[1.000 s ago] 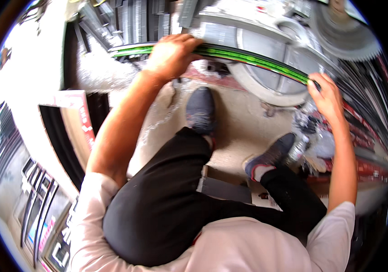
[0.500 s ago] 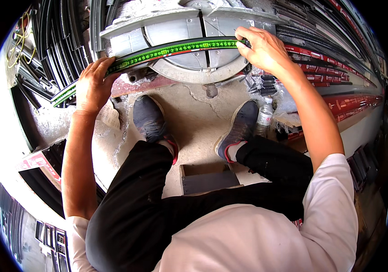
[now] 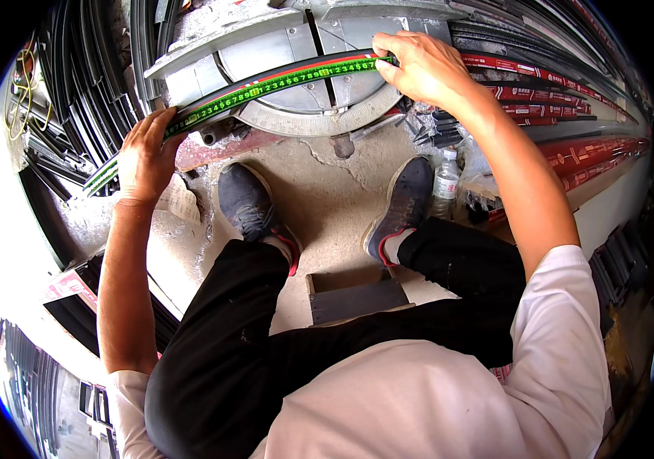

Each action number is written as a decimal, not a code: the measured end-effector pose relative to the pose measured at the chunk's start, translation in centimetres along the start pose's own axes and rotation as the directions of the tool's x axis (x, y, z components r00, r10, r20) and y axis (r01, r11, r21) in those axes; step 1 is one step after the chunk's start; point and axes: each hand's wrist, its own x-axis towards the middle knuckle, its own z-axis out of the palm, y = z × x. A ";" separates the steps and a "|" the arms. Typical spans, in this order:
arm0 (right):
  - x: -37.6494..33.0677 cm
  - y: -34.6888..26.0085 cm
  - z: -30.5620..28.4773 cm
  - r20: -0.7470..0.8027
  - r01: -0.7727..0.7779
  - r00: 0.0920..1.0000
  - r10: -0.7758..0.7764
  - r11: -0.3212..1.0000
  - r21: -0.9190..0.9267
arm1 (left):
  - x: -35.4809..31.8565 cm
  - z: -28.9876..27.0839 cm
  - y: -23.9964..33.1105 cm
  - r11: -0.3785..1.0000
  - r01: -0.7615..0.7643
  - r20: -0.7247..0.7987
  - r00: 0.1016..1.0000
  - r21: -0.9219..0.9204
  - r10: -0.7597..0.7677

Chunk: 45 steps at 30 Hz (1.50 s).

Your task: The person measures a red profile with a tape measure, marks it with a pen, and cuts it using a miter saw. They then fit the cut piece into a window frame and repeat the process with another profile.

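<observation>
A bright green tape measure blade (image 3: 281, 79) stretches along a long dark profile strip (image 3: 212, 97) with a red and white film band, across the front of a metal saw base. My left hand (image 3: 147, 157) is closed round the strip and the blade, and both run on past it to the lower left. At the other end, my right hand (image 3: 422, 67) pinches the blade and strip between thumb and fingers. The right fingertips hide the end of the blade. The round saw table (image 3: 273, 57) with its slot and curved scale lies just behind the strip.
Bundles of dark profiles (image 3: 86, 84) stand at the left. Red-wrapped profiles (image 3: 572, 157) lie stacked at the right. A clear plastic bottle (image 3: 445, 183) stands beside my right shoe (image 3: 400, 203). Between my legs sits a dark open box (image 3: 357, 300). A silver fence (image 3: 224, 42) crosses the saw's back.
Both hands have shifted slightly left with the strip and tape. The blade now lies lower against the strip, showing more of the red band above it.
</observation>
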 end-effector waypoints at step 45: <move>1.4 0.2 -0.9 0.149 -0.066 0.987 0.065 0.998 0.004 | 1.1 1.7 8.9 0.969 0.218 -0.120 0.971 0.115 -0.204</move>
